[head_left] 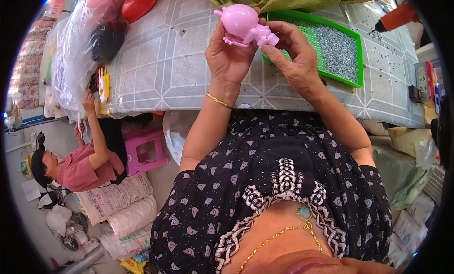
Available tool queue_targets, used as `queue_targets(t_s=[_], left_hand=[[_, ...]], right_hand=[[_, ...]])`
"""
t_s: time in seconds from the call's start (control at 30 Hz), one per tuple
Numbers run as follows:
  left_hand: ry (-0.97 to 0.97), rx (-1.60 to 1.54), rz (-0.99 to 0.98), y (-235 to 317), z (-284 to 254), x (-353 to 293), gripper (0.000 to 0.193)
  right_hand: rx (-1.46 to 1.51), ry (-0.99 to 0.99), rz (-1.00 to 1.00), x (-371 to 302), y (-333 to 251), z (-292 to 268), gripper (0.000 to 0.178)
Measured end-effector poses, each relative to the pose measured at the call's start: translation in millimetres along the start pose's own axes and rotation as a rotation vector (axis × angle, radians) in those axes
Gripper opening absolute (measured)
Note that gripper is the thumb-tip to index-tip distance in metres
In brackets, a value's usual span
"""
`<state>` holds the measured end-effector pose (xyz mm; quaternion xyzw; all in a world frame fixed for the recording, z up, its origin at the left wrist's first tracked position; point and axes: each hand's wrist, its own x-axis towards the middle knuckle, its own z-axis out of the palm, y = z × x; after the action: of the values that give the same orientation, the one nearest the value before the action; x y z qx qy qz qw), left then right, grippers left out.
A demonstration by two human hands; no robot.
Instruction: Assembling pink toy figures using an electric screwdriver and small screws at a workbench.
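Observation:
A glossy pink plastic toy (240, 20), with a rounded ball-like body and smaller jointed-looking parts at its right end, is held up over the far part of the table. My left hand (231, 61) is closed round its left side and underside, palm turned up. With thumb and fingers, my right hand (300, 61) pinches the small right end of the toy. Just behind and right of my right hand lies a bright green tray (360, 61). Small silvery metal pieces, which look like screws (338, 49), fill its right part.
A grey patterned cloth covers the table (170, 61). An orange-red power driver (399, 19) hangs at the upper right, above scattered small bits. Green cloth (302, 0) lies at the back. At left, another person (85, 165) works beside clear plastic bags (71, 52) and a pink stool (144, 151).

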<state>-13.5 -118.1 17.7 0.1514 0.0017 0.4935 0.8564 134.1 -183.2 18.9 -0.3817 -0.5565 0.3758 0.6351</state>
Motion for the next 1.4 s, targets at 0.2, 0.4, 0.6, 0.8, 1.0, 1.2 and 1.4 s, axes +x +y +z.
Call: queue_targets(t_s=[0.2, 0.4, 0.6, 0.8, 1.0, 1.2, 1.4], left_hand=[[0.004, 0.093, 0.039, -0.4, -9.0, 5.1, 0.061], [-0.135, 0.153, 0.052, 4.5, -9.3, 7.5, 0.07], [-0.235, 0.317, 0.066, 12.0, -15.6, 11.9, 0.074], [-0.3, 0.329, 0.096, 11.4, -13.4, 15.4, 0.076], [-0.296, 0.347, 0.07, 12.2, -13.4, 17.4, 0.072], [-0.321, 0.366, 0.068, 13.5, -11.5, 18.7, 0.07], [-0.314, 0.41, 0.096, 15.3, -9.5, 17.2, 0.07]], right_hand=[[-0.102, 0.027, -0.088, 0.2, 5.3, 0.2, 0.043], [-0.01, -0.021, 0.138, -3.9, 0.1, -3.0, 0.043], [0.22, -0.123, 0.314, -0.6, -6.4, -7.4, 0.043], [0.106, -0.13, 0.206, -5.1, -6.5, -5.3, 0.041], [0.172, -0.127, 0.221, -7.0, -4.4, -5.1, 0.039], [0.164, -0.149, 0.239, -6.9, -6.9, -7.0, 0.039], [-0.018, -0.105, 0.134, -9.5, -1.1, -3.4, 0.036]])
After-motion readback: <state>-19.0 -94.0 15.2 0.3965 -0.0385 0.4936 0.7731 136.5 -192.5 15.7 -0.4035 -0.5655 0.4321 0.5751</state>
